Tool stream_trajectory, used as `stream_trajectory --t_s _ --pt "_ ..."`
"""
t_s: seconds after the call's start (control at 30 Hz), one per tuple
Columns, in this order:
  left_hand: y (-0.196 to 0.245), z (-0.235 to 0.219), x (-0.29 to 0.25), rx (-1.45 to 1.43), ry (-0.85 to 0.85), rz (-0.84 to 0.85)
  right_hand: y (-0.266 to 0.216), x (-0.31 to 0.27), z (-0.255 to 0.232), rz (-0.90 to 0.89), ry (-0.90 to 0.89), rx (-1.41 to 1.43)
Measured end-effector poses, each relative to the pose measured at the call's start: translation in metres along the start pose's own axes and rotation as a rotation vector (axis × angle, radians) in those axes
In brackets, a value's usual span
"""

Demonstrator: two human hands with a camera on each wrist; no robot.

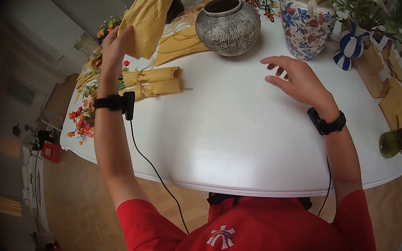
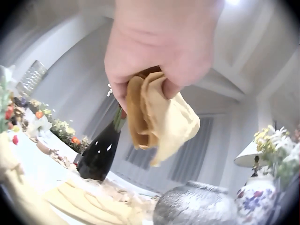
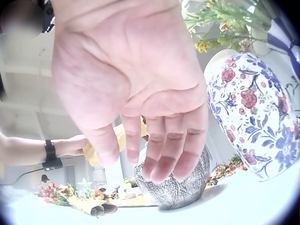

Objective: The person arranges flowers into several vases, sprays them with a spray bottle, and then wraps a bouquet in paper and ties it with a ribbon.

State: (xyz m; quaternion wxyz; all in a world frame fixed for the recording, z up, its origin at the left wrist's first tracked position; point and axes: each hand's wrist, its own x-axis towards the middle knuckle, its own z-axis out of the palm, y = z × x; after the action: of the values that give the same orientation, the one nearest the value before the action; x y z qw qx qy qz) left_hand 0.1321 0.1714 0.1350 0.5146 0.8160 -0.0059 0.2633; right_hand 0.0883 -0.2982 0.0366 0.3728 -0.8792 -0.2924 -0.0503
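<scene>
My left hand (image 1: 113,48) grips a crumpled piece of yellow wrapping paper (image 1: 153,15), raised over the far left of the table. Seen from the left wrist, the paper (image 2: 161,115) hangs in folds below the thumb and fingers. My right hand (image 1: 296,80) hovers above the table's right half with its fingers loosely bent and nothing in them. Just beyond it stands a round grey textured vase (image 1: 229,28). To its right is a white vase with blue and red flowers (image 1: 307,25). From the right wrist, the fingers overlap the grey vase (image 3: 187,187).
Two tied yellow paper rolls (image 1: 157,83) lie at the left beside orange-red flowers (image 1: 81,122). Flat yellow paper (image 1: 178,47) lies behind them. A dark vase (image 2: 97,157) stands at the back. On the right are a striped blue-white vase (image 1: 351,47) and a green spray bottle (image 1: 394,143).
</scene>
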Motion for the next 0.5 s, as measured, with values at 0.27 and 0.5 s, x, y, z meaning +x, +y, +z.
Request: stream_trajectory --t_s 0.27,0.5 --pt "0.055 0.051 -0.089 -0.491 -0.701 -0.441 -0.021 -0.001 -0.001 -0.297 0.534 0.114" --pt "0.064 0.116 -0.115 -0.137 -0.722 -0.600 -0.029 -0.031 -0.038 -0.467 0.514 0.119"
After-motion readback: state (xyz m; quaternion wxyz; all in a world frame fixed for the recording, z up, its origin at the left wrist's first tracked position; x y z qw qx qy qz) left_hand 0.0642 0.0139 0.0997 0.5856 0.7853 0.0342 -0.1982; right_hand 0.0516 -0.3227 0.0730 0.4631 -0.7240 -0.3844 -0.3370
